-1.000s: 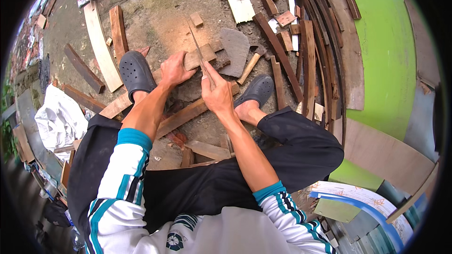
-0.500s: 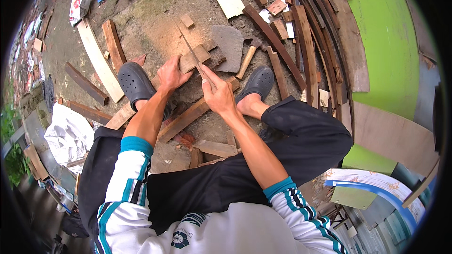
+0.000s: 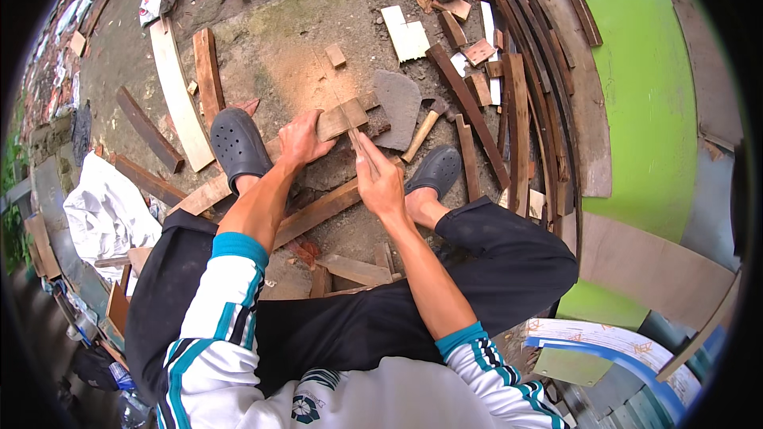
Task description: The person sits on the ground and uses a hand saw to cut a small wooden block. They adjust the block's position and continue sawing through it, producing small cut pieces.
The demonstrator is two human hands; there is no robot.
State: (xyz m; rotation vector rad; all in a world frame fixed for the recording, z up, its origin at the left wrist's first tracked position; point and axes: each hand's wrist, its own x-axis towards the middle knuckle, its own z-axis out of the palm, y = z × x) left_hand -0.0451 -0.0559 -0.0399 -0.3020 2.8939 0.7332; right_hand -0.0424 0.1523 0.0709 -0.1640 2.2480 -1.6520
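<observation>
My left hand [image 3: 302, 140] is closed around the left end of a short wooden plank [image 3: 332, 122]. In my right hand [image 3: 383, 184] is the wooden handle of a handsaw [image 3: 366, 149]. The saw's thin blade crosses the plank edge-on, so its teeth cannot be made out. A small wood block [image 3: 335, 56] and light sawdust [image 3: 306, 79] lie on the ground just past the plank. To the right rest a flat grey stone slab [image 3: 397, 108] and a hammer [image 3: 420, 135] with a wooden handle.
My feet, in dark clogs [image 3: 240, 143], flank the work. Long dark wood strips [image 3: 467, 115] and a green panel [image 3: 644, 103] fill the right side. A pale board [image 3: 179, 95] and a white cloth [image 3: 107, 206] lie at left. A wooden beam [image 3: 318, 213] runs between my legs.
My right hand has drawn the saw back toward me, so less blade shows beyond the plank. My left hand stays on the plank. The whole view has shifted slightly.
</observation>
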